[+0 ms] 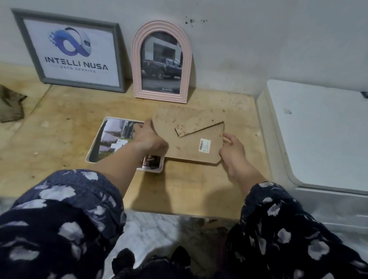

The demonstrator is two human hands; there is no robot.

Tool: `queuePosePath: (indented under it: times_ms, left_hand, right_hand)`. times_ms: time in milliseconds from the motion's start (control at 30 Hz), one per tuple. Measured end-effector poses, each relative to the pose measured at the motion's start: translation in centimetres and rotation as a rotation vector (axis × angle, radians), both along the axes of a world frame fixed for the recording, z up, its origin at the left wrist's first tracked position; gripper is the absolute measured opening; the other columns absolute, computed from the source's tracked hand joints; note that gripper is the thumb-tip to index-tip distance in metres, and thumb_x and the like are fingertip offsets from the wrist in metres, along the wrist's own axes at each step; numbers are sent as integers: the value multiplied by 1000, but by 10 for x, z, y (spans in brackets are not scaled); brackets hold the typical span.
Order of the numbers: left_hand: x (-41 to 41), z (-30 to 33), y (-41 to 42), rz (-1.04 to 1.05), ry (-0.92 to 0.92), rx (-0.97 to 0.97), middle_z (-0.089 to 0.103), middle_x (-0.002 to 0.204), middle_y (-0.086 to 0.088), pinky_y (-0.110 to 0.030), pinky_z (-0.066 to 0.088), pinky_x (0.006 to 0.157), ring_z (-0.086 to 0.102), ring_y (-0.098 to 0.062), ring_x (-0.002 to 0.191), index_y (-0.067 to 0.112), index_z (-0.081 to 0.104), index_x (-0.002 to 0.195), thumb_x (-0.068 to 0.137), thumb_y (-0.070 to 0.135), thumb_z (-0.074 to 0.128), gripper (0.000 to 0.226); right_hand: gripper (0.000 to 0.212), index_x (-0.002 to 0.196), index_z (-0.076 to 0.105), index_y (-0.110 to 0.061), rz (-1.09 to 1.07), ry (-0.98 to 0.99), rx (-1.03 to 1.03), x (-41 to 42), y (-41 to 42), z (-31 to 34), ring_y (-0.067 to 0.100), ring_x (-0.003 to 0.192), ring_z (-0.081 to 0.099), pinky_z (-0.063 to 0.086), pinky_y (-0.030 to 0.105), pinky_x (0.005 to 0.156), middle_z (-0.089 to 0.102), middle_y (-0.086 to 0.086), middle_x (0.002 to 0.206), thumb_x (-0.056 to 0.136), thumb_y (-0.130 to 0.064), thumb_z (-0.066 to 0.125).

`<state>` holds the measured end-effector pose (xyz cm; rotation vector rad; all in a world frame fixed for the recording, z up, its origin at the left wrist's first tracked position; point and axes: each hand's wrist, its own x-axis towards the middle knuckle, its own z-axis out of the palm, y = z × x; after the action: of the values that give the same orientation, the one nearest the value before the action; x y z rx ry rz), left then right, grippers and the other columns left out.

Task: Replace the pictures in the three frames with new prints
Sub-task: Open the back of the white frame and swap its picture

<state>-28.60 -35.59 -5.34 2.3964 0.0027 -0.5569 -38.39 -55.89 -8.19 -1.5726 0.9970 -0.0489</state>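
While both hands pinched it by its side edges, the brown backing board [191,140] (barcode sticker up) sat tilted above the wooden table [67,174]: left hand [150,137] gripping its left edge, right hand [232,151] its right. Just left of the board lay a white frame [95,142] with prints. Behind the board, a pink arched frame [162,63] and, further left, a grey frame [74,49] leaned on the wall

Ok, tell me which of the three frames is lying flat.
The white frame under the left hand lies flat on the table; the grey frame and pink arched frame lean against the wall.
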Motion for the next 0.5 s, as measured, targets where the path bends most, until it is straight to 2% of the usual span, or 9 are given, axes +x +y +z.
queuePosePath:
  times_ms: [100,167,233,367,500]
  left_hand:
    - [5,2,46,6,0,69,28,137,-9,-41,34,112,36,-30,129,23,31,140,67,16,77,86]
    - [9,2,73,5,0,88,25,139,-11,-40,34,111,36,-30,130,17,28,144,68,18,80,92]
    - [13,2,101,22,-10,89,23,142,-11,-39,32,113,34,-31,132,13,23,149,68,17,83,101]
    - [17,2,140,17,-65,122,27,141,-12,-37,32,111,33,-32,131,10,25,149,65,18,87,105]
    - [23,-7,162,6,-115,101,25,143,-12,-36,29,113,32,-30,133,6,22,150,66,20,88,107]
  right_hand:
    - [64,135,47,-21,129,-28,-64,12,35,8,19,91,60,53,34,76,61,8,101,83,16,44]
    - [65,135,48,-18,185,-43,-86,19,57,10,18,85,59,53,36,79,58,4,86,80,18,49]
    - [67,134,48,-19,248,-45,-107,26,81,9,19,85,60,53,38,81,57,1,80,78,17,55]
    - [71,135,47,-22,300,-44,-115,38,117,5,23,92,64,55,46,84,60,2,84,76,14,60]
    - [77,140,43,-25,324,-11,-169,43,141,-3,19,90,62,55,35,79,61,2,94,76,13,60]
